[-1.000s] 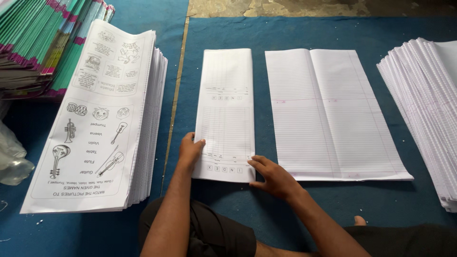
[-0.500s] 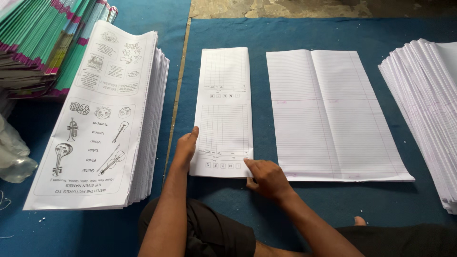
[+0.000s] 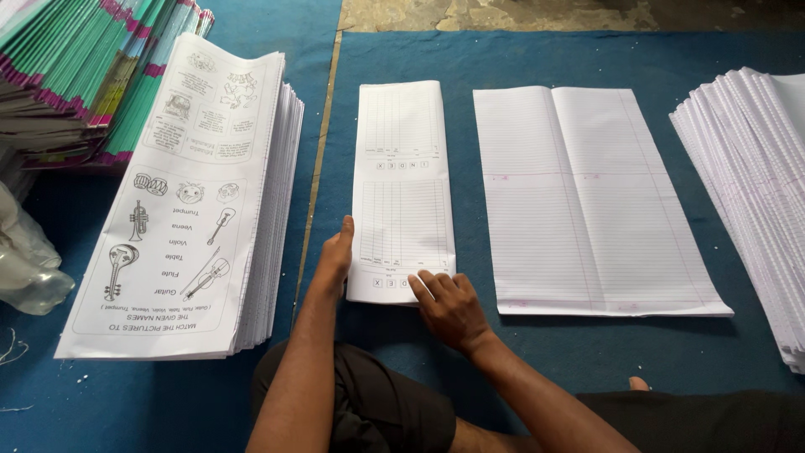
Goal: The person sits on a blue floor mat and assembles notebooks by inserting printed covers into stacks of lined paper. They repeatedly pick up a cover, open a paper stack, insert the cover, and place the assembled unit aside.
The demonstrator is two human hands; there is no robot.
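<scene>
Left hand (image 3: 337,252) lies flat against the left edge of the folded index sheet (image 3: 402,189) and right hand (image 3: 449,304) presses open on its near end, neither gripping, apparently to square it on the blue mat (image 3: 537,54) between the printed stack (image 3: 180,201) and the open ruled sheets (image 3: 587,201).

Bare blue mat (image 3: 470,59) lies open at 12 o'clock; the printed-sheet stack (image 3: 180,210) blocks 9 o'clock, the ruled sheet (image 3: 587,201) 3 o'clock.
</scene>
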